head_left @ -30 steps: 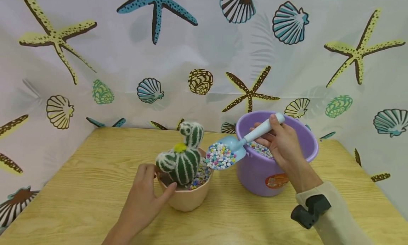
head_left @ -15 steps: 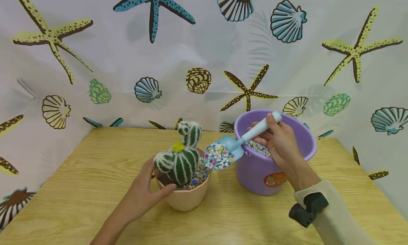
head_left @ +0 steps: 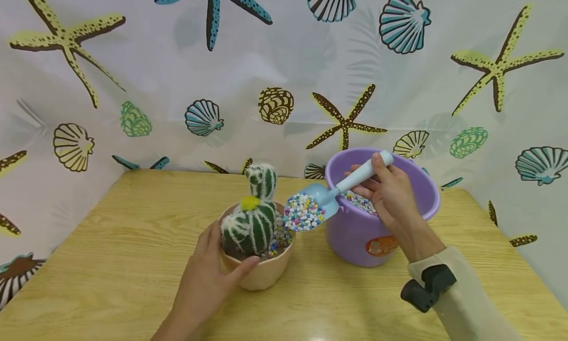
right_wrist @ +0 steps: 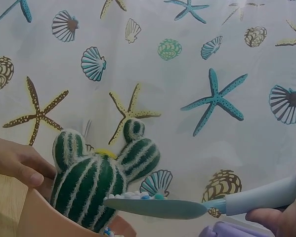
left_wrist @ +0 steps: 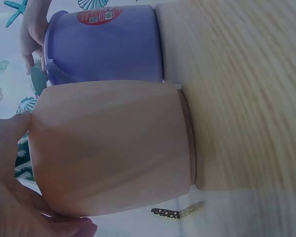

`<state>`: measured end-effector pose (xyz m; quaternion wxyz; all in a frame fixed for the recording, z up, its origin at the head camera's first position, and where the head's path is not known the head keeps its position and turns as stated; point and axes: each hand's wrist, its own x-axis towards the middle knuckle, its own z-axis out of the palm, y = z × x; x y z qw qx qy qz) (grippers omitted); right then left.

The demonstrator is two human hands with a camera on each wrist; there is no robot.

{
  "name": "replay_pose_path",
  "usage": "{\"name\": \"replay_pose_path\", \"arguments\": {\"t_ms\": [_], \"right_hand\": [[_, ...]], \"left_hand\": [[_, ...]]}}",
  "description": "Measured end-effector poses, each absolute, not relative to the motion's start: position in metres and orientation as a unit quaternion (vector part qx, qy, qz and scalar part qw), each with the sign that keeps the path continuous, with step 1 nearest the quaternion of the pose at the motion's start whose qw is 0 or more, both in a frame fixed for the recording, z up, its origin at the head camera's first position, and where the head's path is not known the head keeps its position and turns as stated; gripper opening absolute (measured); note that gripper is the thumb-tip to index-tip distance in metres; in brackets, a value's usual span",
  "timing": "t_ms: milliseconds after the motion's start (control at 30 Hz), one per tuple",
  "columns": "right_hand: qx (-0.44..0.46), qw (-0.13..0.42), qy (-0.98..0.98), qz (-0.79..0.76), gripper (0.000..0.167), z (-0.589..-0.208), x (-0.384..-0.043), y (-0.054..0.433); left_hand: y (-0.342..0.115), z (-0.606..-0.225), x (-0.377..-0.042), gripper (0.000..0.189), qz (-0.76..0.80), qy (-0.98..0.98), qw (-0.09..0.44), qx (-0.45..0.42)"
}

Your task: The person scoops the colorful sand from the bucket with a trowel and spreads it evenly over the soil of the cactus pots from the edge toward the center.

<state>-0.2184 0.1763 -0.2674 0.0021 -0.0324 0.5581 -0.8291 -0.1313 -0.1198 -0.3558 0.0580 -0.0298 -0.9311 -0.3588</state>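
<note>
A peach flower pot stands on the table holding a fuzzy green cactus with white stripes and a yellow flower. Colourful pebbles lie beside the cactus on the pot's right side; brown soil shows elsewhere. My left hand grips the pot at its left rim, thumb at the front, as the left wrist view also shows. In my right hand is the handle of a light blue scoop, heaped with pebbles. The scoop's tip is at the pot's right rim, above the pebbles there.
A purple bucket with more pebbles inside stands right of the pot, under my right hand. The wooden table meets a white curtain printed with shells and starfish at the back.
The pot and cactus have turned slightly under my left hand, and the cactus's left lobe now sits farther inside the rim. The loaded scoop has stayed nearly still.
</note>
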Motion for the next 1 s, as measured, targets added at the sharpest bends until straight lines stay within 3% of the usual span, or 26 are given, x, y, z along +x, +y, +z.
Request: {"name": "replay_pose_path", "arguments": {"t_ms": [333, 600, 1000], "right_hand": [[-0.024, 0.021, 0.552, -0.833, 0.027, -0.267, -0.221, 0.173], [-0.023, 0.021, 0.58, -0.814, 0.025, -0.266, -0.223, 0.171], [-0.032, 0.03, 0.597, -0.801, 0.025, -0.267, -0.222, 0.17]], "left_hand": [[-0.136, -0.357, -0.143, 0.105, -0.414, -0.906, 0.032, -0.082], [-0.129, -0.35, -0.142, 0.112, -0.39, -0.918, -0.002, -0.064], [-0.116, -0.351, -0.133, 0.094, -0.359, -0.929, 0.069, -0.063]]}}
